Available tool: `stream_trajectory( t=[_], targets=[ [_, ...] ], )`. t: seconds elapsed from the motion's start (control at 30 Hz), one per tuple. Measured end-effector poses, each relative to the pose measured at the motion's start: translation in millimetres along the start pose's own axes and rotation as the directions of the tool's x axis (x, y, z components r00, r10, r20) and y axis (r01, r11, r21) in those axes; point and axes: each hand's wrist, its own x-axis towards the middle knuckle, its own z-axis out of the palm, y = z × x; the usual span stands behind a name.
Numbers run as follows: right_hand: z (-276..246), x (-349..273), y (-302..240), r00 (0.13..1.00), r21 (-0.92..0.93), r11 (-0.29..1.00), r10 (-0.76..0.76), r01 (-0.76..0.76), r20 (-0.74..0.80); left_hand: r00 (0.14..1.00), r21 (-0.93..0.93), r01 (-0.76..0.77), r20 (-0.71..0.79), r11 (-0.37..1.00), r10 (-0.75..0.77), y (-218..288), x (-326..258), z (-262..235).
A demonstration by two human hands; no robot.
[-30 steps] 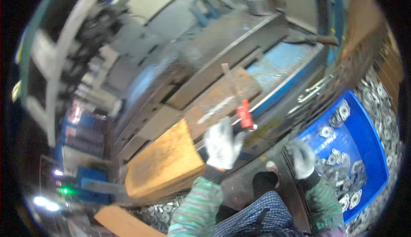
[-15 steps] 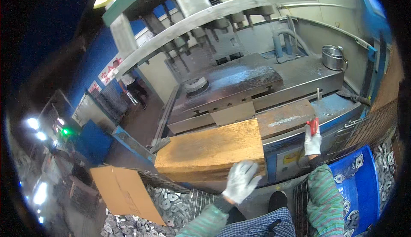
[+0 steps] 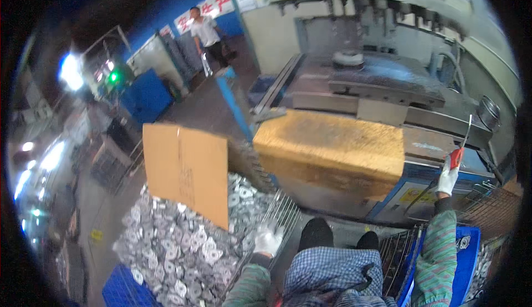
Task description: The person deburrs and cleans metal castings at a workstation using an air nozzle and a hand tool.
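My left hand [image 3: 268,240], in a white glove, reaches down at the wire basket's edge beside a heap of small grey metal parts [image 3: 185,251]. Its fingers look apart, though slightly blurred, and I make out nothing in them. My right hand [image 3: 448,178], gloved too, is closed round the red handle of a tool [image 3: 455,158]. A thin metal shaft rises from that handle; the tool's exact kind does not show. It is held in front of the press bed, near the right end.
A cardboard sheet [image 3: 188,171] stands in the heap. A yellow-topped block [image 3: 332,140] fronts the press, whose die plate [image 3: 382,82] carries a round grey piece [image 3: 348,58]. A metal pot [image 3: 489,113] and a blue bin [image 3: 465,257] are at right. Another person [image 3: 206,35] stands far back.
My view has swung left and down. My left hand has moved from in front of the yellow block to the parts heap. The tool in my right hand now shows its shaft upright.
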Motion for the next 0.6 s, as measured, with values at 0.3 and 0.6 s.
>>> stream_trajectory(
  t=[0.3,0.6],
  targets=[
    [15,-19,15,0.992,-0.106,0.989,0.113,-0.107,0.056,0.935,-0.079,0.353,-0.002,0.932,-0.354,-84,-73,-16],
    [-43,41,108,0.980,-0.378,0.922,0.144,-0.082,0.141,0.870,-0.075,0.485,-0.067,0.872,-0.489,-136,-88,16]
  ],
)
